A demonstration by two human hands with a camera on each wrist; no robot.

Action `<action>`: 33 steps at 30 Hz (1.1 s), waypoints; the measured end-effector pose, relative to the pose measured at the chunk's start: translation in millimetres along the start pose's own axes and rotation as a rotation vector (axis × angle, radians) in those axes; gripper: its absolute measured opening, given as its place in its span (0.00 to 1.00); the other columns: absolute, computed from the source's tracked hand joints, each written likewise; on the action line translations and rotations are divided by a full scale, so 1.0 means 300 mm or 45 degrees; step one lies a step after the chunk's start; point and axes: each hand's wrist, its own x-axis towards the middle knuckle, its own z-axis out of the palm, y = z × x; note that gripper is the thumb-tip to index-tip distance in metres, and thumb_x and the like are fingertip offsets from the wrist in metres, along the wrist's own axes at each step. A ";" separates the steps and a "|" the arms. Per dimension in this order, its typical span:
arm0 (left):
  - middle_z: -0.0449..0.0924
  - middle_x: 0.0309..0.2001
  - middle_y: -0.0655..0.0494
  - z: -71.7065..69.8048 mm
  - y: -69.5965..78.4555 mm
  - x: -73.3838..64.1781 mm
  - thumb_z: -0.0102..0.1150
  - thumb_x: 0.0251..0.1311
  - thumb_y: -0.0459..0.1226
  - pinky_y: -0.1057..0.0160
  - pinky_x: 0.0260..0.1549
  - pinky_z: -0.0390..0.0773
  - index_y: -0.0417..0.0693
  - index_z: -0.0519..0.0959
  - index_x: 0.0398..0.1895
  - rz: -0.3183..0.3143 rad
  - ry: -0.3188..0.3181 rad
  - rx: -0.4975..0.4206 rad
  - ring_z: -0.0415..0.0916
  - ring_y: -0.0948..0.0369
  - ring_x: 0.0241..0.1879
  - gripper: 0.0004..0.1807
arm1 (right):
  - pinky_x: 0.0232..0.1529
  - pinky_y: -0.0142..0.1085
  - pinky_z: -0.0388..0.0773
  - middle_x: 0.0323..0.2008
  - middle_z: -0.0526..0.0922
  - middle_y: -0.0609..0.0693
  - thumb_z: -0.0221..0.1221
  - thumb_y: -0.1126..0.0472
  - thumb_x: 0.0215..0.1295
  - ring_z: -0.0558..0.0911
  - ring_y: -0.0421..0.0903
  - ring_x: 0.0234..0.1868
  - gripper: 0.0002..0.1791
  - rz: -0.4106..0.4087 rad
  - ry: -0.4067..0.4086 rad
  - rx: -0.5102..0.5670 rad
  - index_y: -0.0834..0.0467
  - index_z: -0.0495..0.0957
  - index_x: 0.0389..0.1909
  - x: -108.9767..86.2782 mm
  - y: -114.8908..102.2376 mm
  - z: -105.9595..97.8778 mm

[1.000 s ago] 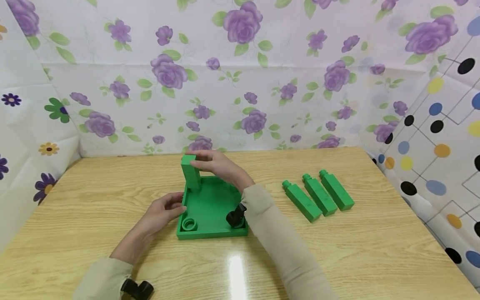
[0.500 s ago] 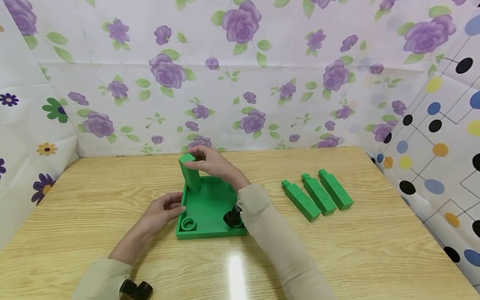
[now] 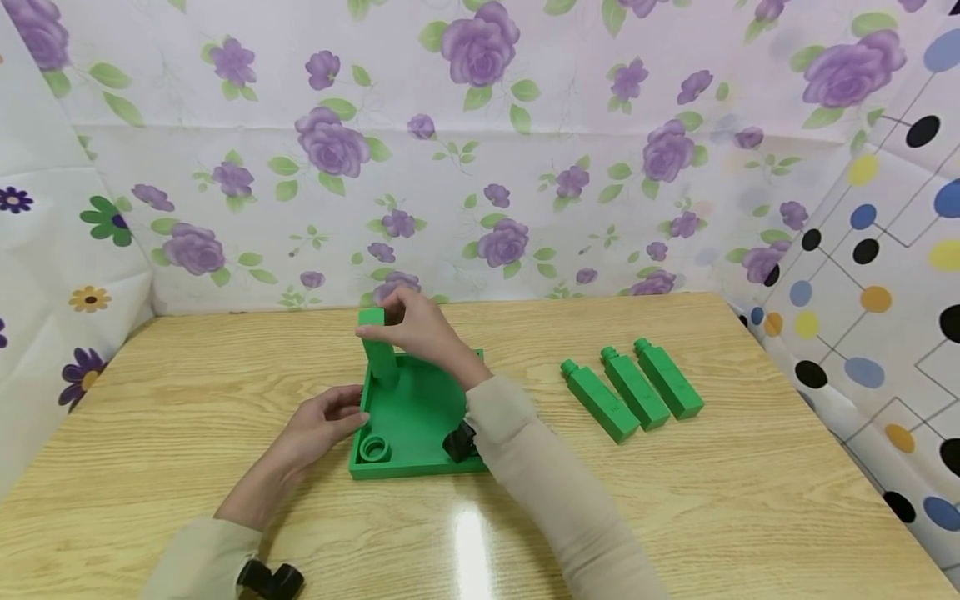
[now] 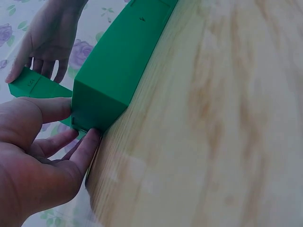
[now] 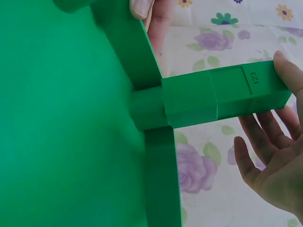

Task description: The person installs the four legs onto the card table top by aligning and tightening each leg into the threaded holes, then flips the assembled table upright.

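Right hand [image 3: 427, 332] is pinching the top of a green square post [image 3: 381, 357], its long axis standing nearly upright on the far-left socket [image 5: 147, 109] of a green tray [image 3: 420, 417]; left hand [image 3: 318, 425] is gripping the tray's left side. Three threaded posts [image 3: 635, 390] are lying rightward on the counter [image 3: 750, 475].

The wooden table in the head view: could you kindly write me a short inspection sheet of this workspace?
Surface: wooden table, a light reflection near its front.
Job's things: green tray with a round socket in its near-left corner; upright block at its far-left corner, seating unclear; three necked blocks lying to the right.
Clutter: nothing seen.
Hands: left hand grips the tray's left wall; right hand holds the upright block near its top.
Cables: nothing seen.
Surroundings: floral sheet behind, dotted sheet at right.
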 end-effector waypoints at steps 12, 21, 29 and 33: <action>0.68 0.61 0.37 0.002 0.001 -0.003 0.56 0.69 0.37 0.63 0.48 0.75 0.33 0.60 0.70 0.003 0.007 -0.010 0.69 0.50 0.55 0.30 | 0.28 0.32 0.69 0.30 0.74 0.48 0.68 0.46 0.58 0.74 0.43 0.29 0.22 0.014 0.174 -0.213 0.55 0.67 0.37 -0.021 -0.013 0.042; 0.69 0.60 0.38 0.002 -0.002 -0.002 0.56 0.69 0.37 0.62 0.48 0.74 0.34 0.61 0.69 0.004 0.006 0.012 0.70 0.51 0.54 0.30 | 0.26 0.32 0.67 0.28 0.73 0.49 0.69 0.47 0.57 0.72 0.44 0.26 0.23 0.039 0.184 -0.228 0.55 0.67 0.36 -0.023 -0.022 0.042; 0.68 0.60 0.37 0.002 0.000 -0.005 0.56 0.69 0.37 0.62 0.48 0.75 0.34 0.60 0.70 -0.003 0.005 -0.004 0.70 0.51 0.55 0.30 | 0.25 0.32 0.66 0.28 0.73 0.49 0.68 0.45 0.57 0.71 0.44 0.25 0.23 0.092 0.198 -0.276 0.55 0.68 0.37 -0.025 -0.044 0.044; 0.69 0.60 0.37 0.002 -0.001 -0.003 0.56 0.69 0.37 0.63 0.47 0.75 0.33 0.60 0.69 0.011 0.005 -0.003 0.70 0.51 0.54 0.30 | 0.23 0.31 0.67 0.29 0.74 0.47 0.68 0.44 0.57 0.72 0.42 0.23 0.23 0.100 0.236 -0.324 0.55 0.68 0.37 -0.028 -0.051 0.050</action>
